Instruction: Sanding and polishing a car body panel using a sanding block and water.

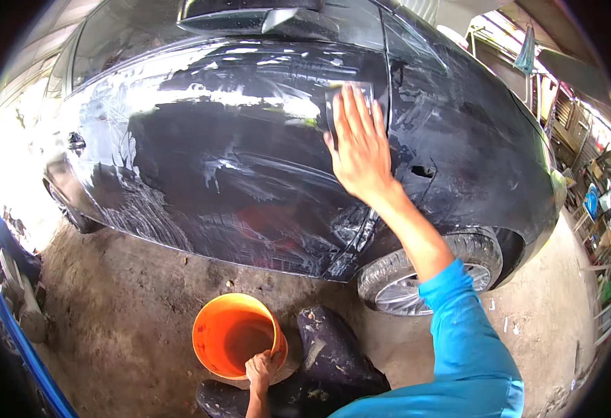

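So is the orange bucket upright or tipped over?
Upright: the orange bucket stands on the ground, mouth up, left hand gripping its rim.

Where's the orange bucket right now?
Head view, bottom centre: the orange bucket stands on the dirt floor below the car door, left of the front wheel, with the left hand on its rim.

The car (249,160) filled the view from nine to three o'clock, its front wheel (417,279) at four o'clock. The right hand (361,150) lay flat on a sheet (350,94) against the door, at one o'clock. The bucket (236,334) stood on the floor (124,306) at six o'clock, before the car, the left hand (260,366) on its near rim.
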